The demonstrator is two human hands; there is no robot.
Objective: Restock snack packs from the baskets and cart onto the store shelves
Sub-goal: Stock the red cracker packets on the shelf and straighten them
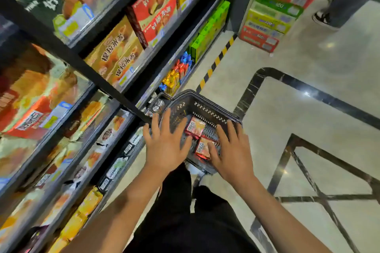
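A black plastic basket (pixel 207 109) stands on the floor by the foot of the shelves. Inside it lie red-and-orange snack packs, one (pixel 195 128) toward the far side and one (pixel 202 147) nearer me. My left hand (pixel 165 141) hovers over the basket's left part with fingers spread and straight, holding nothing. My right hand (pixel 232 150) reaches in from the right, fingers spread, its thumb touching the nearer pack. The bottom of the basket under my hands is hidden.
Dark store shelves (pixel 115 92) run along the left, filled with boxed cakes, bagged snacks and small wrapped sweets. Stacked red, green and yellow cartons (pixel 275 12) stand at the far end. A person's leg and shoe (pixel 324 16) are at the top right. Polished floor lies to the right.
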